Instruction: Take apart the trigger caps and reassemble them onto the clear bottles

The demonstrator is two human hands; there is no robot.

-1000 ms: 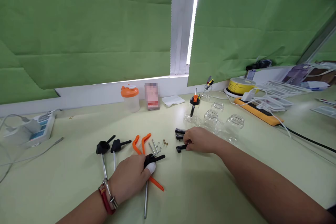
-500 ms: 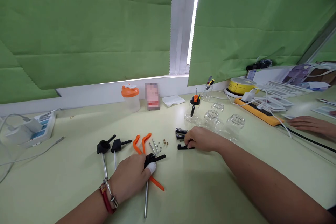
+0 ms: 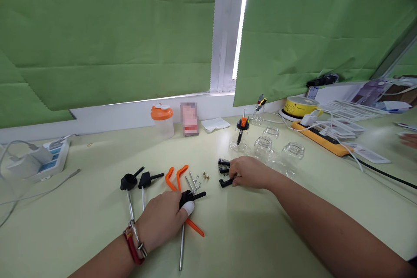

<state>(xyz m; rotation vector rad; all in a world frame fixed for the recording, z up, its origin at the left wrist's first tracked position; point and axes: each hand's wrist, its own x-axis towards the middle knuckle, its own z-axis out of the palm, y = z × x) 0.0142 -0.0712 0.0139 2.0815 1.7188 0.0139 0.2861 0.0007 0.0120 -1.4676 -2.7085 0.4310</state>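
My left hand [image 3: 163, 215], with white tape round its thumb, is closed on a black plastic head with a metal rod [image 3: 181, 247] pointing toward me. Orange handles [image 3: 194, 227] lie beneath and beyond it. Two similar black heads on rods, one [image 3: 129, 181] and another [image 3: 145, 179], rest to its left. My right hand [image 3: 250, 172] pinches a small black plastic bar [image 3: 225, 183] with a hooked end, low over the table. Just behind its fingers are black pieces with springs [image 3: 223, 165]. Between the hands lie metal pins [image 3: 189, 182] and tiny brass nuts [image 3: 206, 177].
Glass jars [image 3: 292, 156] stand right of my right hand, near an upright black-and-orange tool [image 3: 242, 126]. An orange-lidded cup [image 3: 162, 120] is at the back. Power strips sit at left [image 3: 48, 163] and right [image 3: 321, 139]. Another person's hand [image 3: 408, 140] shows at the right edge.
The black bar in my right hand has turned so its left end angles nearer me. My left hand stays put. The other person's hand has drawn back to the right.
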